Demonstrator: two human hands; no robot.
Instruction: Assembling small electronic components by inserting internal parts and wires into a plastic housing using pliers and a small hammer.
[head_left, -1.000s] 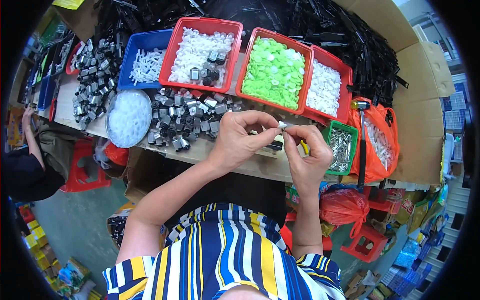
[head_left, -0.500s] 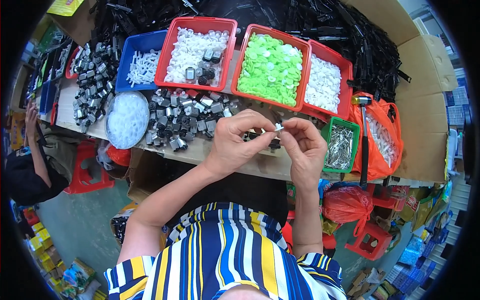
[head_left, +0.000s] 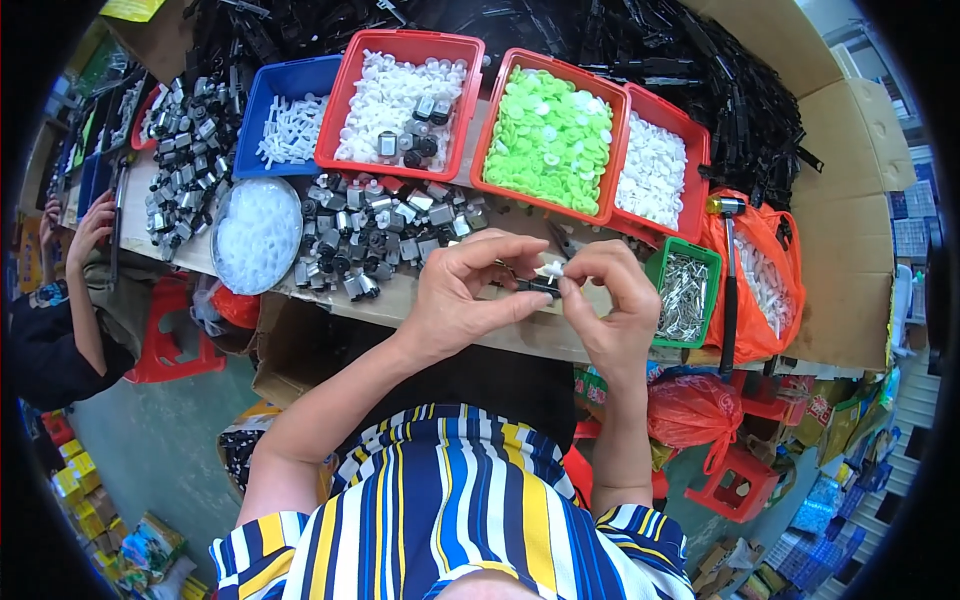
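Above the table's near edge my two hands meet. My left hand (head_left: 455,290) is closed on a small black plastic part (head_left: 540,287), held between thumb and fingers; much of it is hidden. In a pinch, my right hand (head_left: 612,300) has a small white plastic piece (head_left: 551,270) at the fingertips, right against the black part. Whether the two are joined I cannot tell. Just beyond my left hand lies a pile of small grey-and-black motors (head_left: 375,235). Close by my right hand stands a green tray (head_left: 716,262) of metal pins.
Across the table stand a blue bin (head_left: 246,120), a red bin (head_left: 400,38) of white pieces, another red bin (head_left: 484,150) of green discs and a third (head_left: 703,150). A hammer (head_left: 729,290) lies by an orange bag (head_left: 795,290). A co-worker's hand (head_left: 92,230) is far left.
The black part has come up between my hands, and the white piece has moved down against it. At the left, the co-worker's hand has shifted to a dark tool at the table.
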